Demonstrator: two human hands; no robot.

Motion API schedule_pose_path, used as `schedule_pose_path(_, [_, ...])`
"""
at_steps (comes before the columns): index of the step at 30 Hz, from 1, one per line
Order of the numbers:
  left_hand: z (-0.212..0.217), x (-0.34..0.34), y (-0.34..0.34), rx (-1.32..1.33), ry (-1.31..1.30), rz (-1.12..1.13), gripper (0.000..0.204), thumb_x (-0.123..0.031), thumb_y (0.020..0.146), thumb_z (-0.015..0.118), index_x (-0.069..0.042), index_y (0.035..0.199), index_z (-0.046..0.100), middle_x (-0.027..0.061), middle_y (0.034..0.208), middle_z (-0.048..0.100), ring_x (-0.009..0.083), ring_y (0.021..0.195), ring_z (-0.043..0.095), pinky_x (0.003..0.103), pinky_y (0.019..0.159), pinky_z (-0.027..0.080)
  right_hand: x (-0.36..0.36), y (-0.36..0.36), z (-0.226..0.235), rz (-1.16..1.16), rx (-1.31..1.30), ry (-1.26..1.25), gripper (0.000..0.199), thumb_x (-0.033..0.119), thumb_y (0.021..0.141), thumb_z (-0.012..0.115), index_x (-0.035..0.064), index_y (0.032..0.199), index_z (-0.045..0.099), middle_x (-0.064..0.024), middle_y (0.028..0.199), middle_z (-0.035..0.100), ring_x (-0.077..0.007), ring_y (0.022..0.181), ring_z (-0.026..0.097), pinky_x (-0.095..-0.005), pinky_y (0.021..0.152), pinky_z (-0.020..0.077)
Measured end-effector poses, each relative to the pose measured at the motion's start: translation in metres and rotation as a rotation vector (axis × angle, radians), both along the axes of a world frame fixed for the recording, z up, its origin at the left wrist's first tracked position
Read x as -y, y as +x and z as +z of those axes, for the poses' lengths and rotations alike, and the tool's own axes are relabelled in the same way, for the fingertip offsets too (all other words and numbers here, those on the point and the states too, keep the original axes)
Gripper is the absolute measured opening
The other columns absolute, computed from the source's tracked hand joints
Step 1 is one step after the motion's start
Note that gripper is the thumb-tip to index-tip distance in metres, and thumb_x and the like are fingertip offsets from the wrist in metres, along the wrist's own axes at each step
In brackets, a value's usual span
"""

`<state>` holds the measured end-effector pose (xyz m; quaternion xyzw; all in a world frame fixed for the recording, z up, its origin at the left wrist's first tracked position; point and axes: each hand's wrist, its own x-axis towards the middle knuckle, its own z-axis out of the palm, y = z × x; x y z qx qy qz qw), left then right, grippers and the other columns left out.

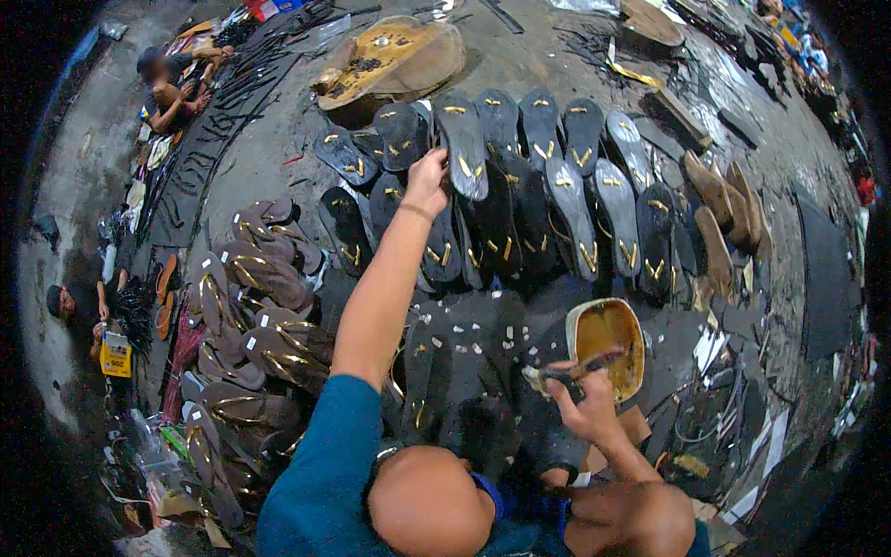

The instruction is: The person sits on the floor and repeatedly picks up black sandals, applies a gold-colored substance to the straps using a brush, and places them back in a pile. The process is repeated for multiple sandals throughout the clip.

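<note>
My left hand (428, 183) reaches out with its fingers closed on the edge of a grey sandal sole (461, 139). This sole lies bottom up, with gold strap ends showing on it. Several other dark soles (568, 200) are laid out in overlapping rows beside and below it, also with gold strap ends. My right hand (585, 401) is wrapped round a short, dark-handled brush (580, 369). The brush reaches over a squarish, yellowish tub (639, 376) of amber-brown, glue-like liquid. Whether its tip touches the liquid I cannot tell.
Strapped brown sandals (269, 269) are piled at the left. Small pale scraps (476, 348) dot the dark surface between my arms. Brown foot-shaped forms (719, 227) stand at the right, and a large stained block (427, 56) lies at the back. Two people (172, 88) sit at the far left.
</note>
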<state>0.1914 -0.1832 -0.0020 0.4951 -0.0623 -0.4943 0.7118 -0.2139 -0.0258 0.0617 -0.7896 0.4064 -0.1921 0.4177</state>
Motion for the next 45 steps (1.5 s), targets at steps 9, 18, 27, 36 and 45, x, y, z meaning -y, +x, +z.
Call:
schedule_pose_path(9, [0.021,-0.092,-0.075,1.237,0.118,0.044,0.054,-0.021,0.091,0.062,0.008,0.132,0.045,0.0257,0.133,0.051,0.0344,0.122,0.051,0.039,0.103,0.039,0.018,-0.031,0.000,-0.343,0.040,0.169,0.027,0.024,0.092,0.064,0.0037,0.110,0.063,-0.0046,0.090,0.065,-0.0158,0.084,0.061,-0.0306,0.077,0.0483])
schedule_pose_path(18, [0.003,-0.348,-0.179,1.497,0.845,-0.356,0.064,-0.009,0.071,0.077,0.000,0.127,0.046,0.0199,0.147,0.030,0.0432,0.134,0.028,0.052,0.106,0.030,0.073,-0.066,-0.036,-0.208,-0.469,-0.404,0.022,0.018,0.082,0.070,0.0020,0.097,0.066,-0.0166,0.092,0.067,-0.0337,0.090,0.062,-0.0421,0.081,0.0481])
schedule_pose_path(27, [-0.007,-0.322,-0.197,1.494,0.390,-0.458,0.054,-0.018,0.072,0.081,-0.001,0.115,0.054,0.0179,0.110,0.045,0.0366,0.103,0.049,0.040,0.090,0.044,0.014,-0.108,0.010,-0.218,-0.753,-0.074,0.034,0.033,0.086,0.064,-0.0008,0.093,0.061,-0.0251,0.090,0.063,-0.0423,0.085,0.061,-0.0492,0.075,0.0491])
schedule_pose_path(36, [-0.053,-0.285,-0.190,1.554,0.020,-0.873,0.060,-0.041,0.081,0.071,-0.004,0.126,0.056,0.0209,0.150,0.033,0.0386,0.142,0.025,0.052,0.116,0.018,0.005,-0.097,0.026,-0.145,0.043,0.409,0.033,0.029,0.092,0.065,-0.0036,0.097,0.063,-0.0067,0.083,0.067,-0.0125,0.081,0.062,-0.0297,0.071,0.0491])
schedule_pose_path(45, [-0.054,-0.232,-0.181,1.766,-0.188,-1.274,0.067,-0.057,0.090,0.050,-0.020,0.144,0.042,0.0098,0.156,0.027,0.0328,0.146,0.015,0.056,0.114,0.013,0.023,-0.057,0.035,-0.254,0.447,0.613,0.031,0.017,0.091,0.067,-0.0001,0.115,0.060,-0.0046,0.101,0.067,-0.0120,0.090,0.061,-0.0265,0.079,0.0494])
